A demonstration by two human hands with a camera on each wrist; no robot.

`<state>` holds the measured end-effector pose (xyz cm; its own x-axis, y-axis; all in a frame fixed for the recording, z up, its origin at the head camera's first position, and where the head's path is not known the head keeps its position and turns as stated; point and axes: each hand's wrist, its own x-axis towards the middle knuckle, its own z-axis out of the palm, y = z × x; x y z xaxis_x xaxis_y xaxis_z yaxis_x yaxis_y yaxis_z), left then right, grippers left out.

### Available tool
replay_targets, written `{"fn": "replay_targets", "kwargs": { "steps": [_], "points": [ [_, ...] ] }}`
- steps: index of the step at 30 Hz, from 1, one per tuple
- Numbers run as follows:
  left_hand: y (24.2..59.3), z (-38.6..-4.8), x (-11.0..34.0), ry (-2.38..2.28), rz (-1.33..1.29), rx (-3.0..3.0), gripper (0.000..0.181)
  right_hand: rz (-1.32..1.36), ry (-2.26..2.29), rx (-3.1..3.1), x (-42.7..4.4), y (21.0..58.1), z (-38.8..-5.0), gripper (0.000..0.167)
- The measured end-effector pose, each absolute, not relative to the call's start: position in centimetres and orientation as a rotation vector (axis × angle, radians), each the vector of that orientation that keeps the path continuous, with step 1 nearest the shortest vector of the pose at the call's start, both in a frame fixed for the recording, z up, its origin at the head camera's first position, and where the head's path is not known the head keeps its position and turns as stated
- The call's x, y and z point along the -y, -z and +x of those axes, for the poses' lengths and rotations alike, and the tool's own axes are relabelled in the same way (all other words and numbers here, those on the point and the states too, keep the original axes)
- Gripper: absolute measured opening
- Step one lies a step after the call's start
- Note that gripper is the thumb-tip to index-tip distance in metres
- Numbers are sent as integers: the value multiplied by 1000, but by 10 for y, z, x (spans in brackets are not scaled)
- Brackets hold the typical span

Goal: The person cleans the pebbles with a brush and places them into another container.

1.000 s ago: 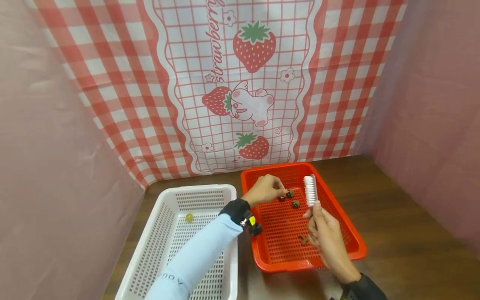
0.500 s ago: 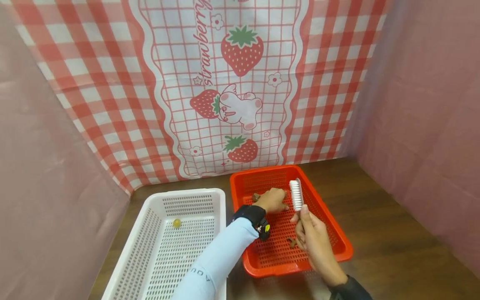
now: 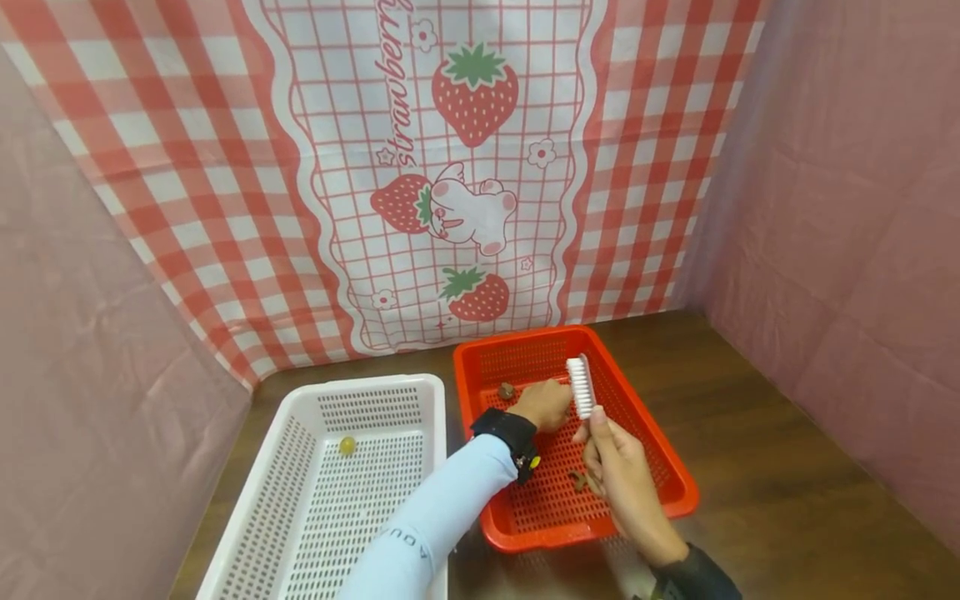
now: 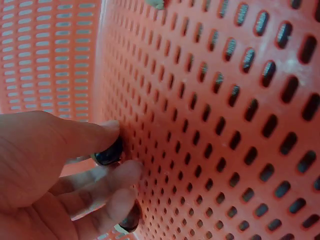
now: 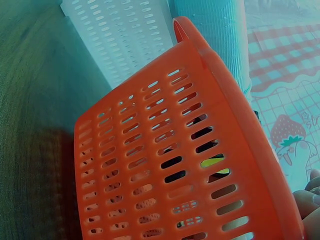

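Note:
In the head view the left hand [image 3: 543,405] reaches down inside the red basket [image 3: 465,375]. Seen from the left wrist, the thumb and fingers of that hand [image 4: 60,175] pinch a small dark, shiny piece [image 4: 110,151] close to the perforated surface. A second dark piece [image 4: 131,219] lies by the lower fingertips. The right hand [image 3: 624,477] grips a brush [image 3: 581,387] by its lower end, white bristles facing left, over the basket's right part. Small brown pieces lie in the basket, one at the back left [image 3: 506,390], one nearer the front [image 3: 577,481].
Left of the red basket stands a white basket [image 3: 262,492] with a yellowish ball [image 3: 347,446] in it. Both rest on a dark wooden table [image 3: 780,467]. A checked strawberry cloth [image 3: 480,200] hangs behind, with pink cloth on both sides.
The left hand has moved right and nearer the person within the red basket, uncovering a brown piece at the back left. The right hand still holds the brush upright. The head view has shifted slightly.

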<state>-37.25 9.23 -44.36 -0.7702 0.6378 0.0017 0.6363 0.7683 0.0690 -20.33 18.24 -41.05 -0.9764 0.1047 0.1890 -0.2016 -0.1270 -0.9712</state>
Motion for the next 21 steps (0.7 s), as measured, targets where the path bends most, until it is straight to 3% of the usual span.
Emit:
{"fn": "replay_targets", "kwargs": {
  "steps": [6,12,17,21],
  "points": [
    [435,-369,-89,-220,1126,-2916,13,137,-2218,1919,-182,409,-204,50],
    [404,-352,-69,-569,1135,-2817,12,133,-2234,1930,-182,409,-203,53],
    [378,-329,-34,-1073,980,-2584,22,118,-2239,1936,-182,407,-203,53],
    [379,-312,-2,-1469,773,-2296,22,29,-2143,2126,-182,406,-207,53]
  ]
}}
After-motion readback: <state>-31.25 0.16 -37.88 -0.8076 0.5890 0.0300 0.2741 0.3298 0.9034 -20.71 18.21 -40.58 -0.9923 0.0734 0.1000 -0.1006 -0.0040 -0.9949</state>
